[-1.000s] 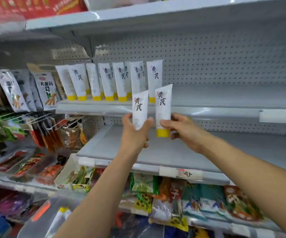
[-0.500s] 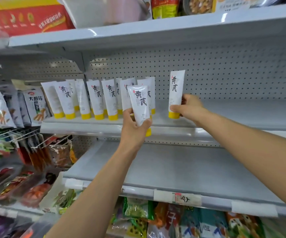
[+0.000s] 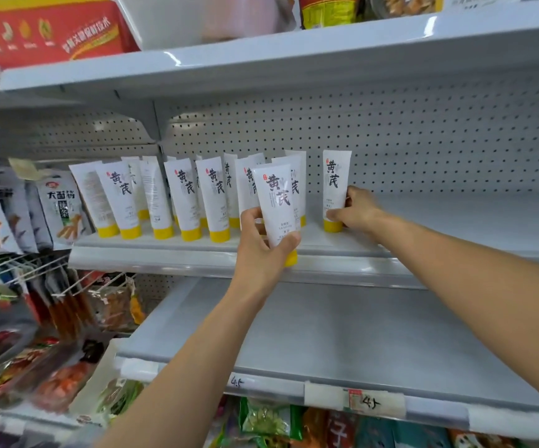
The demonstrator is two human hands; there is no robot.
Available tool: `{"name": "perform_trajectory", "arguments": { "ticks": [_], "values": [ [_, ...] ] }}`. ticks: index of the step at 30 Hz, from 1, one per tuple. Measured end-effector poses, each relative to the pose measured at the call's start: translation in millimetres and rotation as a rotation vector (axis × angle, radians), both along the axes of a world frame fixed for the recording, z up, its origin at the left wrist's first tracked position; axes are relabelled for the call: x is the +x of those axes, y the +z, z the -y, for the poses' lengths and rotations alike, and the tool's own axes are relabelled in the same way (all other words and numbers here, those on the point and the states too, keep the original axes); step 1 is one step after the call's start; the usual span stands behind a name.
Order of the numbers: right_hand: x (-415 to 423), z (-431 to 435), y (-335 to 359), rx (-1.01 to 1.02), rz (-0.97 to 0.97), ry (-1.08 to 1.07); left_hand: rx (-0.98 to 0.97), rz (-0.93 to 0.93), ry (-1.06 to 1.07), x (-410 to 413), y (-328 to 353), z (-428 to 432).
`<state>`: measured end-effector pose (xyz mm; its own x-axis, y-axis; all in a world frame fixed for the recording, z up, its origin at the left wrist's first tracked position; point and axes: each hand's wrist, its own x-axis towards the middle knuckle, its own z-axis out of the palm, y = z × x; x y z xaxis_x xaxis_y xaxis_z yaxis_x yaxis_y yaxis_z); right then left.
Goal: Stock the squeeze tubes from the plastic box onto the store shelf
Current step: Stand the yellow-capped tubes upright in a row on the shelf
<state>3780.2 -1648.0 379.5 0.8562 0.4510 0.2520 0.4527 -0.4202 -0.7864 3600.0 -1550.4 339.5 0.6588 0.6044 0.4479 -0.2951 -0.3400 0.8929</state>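
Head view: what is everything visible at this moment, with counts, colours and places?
Shelved squeeze tubes: roughly a dozen, white with yellow caps, cap-down on the middle shelf.
Left-hand tube: one, white and yellow, before the shelf edge.
Right-hand tube: one, same colours, cap-down on the shelf, right of the row.
Lower shelf: one, grey, beneath.
Carton: one, red, top shelf, left.
Snack packets: several, white, hanging left.
Price labels: two, white, lower shelf edge.
Left hand: fingers round its tube.
Right hand: fingers round its tube.
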Motion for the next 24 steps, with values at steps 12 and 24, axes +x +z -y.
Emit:
{"name": "perform_trajectory", "arguments": {
  "ticks": [12,24],
  "values": [
    [-2,-3,-1,-0.062,-0.011,-0.036,-0.029,0.001,-0.027,0,-2,-4],
    [-91,45,7,-0.201,0.031,0.455,-0.026,0.039,0.043,8,14,25]
  ]
}}
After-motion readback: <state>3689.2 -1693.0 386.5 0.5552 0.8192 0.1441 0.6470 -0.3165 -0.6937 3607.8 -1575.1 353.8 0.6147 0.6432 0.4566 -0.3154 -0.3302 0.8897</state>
